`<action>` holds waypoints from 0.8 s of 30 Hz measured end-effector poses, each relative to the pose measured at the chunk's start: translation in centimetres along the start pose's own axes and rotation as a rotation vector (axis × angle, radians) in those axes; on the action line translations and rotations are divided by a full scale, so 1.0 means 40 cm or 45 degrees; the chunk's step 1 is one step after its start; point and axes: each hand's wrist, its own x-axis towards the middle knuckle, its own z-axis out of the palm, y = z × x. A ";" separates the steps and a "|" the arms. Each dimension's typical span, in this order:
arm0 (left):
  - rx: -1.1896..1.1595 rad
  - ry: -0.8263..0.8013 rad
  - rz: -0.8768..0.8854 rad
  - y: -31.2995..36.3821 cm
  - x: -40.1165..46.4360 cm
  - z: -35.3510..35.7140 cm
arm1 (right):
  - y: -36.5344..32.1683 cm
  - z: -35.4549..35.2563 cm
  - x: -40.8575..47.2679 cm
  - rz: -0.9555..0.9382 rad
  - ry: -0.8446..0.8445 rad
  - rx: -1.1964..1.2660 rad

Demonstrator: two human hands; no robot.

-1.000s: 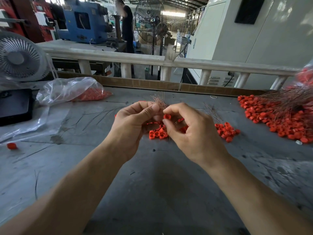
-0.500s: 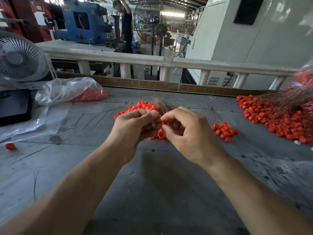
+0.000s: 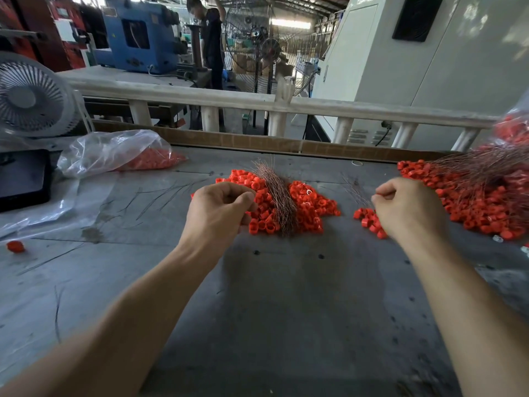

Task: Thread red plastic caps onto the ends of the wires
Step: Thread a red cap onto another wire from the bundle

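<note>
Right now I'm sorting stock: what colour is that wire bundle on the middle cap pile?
Coppery reddish-brown wire bundle, head view.

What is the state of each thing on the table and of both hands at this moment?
left hand: fingers curled, beside the wire bundle; what it holds is hidden
right hand: fingers curled, pinching something small and red
wire bundle: lying on the middle cap pile
middle cap pile: loose, spread on the table
right cap pile: mixed with wires
plastic bag: lying on its side, caps inside
single cap: alone at the left
</note>
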 end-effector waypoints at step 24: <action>0.471 -0.031 0.205 -0.046 0.018 -0.001 | -0.051 0.009 -0.039 -0.377 -0.149 0.321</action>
